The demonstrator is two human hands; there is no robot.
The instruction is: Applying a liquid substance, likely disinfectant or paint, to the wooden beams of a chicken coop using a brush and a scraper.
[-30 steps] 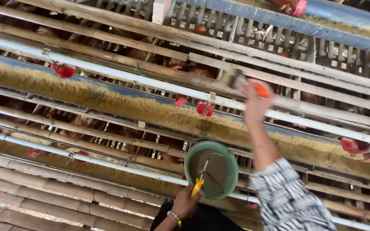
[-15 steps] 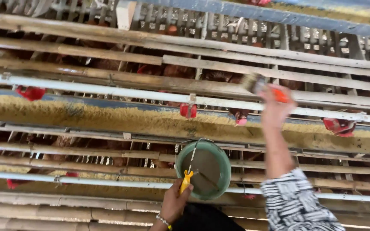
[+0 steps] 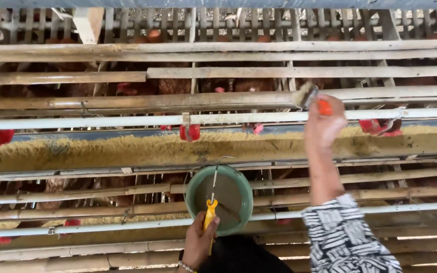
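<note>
While I watch, centre frame:
Left hand (image 3: 199, 241): fingers gripping green bucket (image 3: 219, 199) by its yellow-sleeved handle.
Right hand (image 3: 323, 121): fingers closed around orange-handled brush (image 3: 310, 98) at bamboo rail (image 3: 127, 102).

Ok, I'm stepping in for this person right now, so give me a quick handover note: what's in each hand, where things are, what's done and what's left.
Left hand: low down, grip closed on the yellow handle of the green bucket, held in front of the lower bamboo rails.
Right hand: raised, grip closed on a brush with an orange handle, bristles against the upper bamboo rail.
Nearby: white pipe with red drinkers, feed trough full of yellow feed, hens behind the bars.
Done: cannot tell how much rail is brushed.
Left: unclear for the same reason.
</note>
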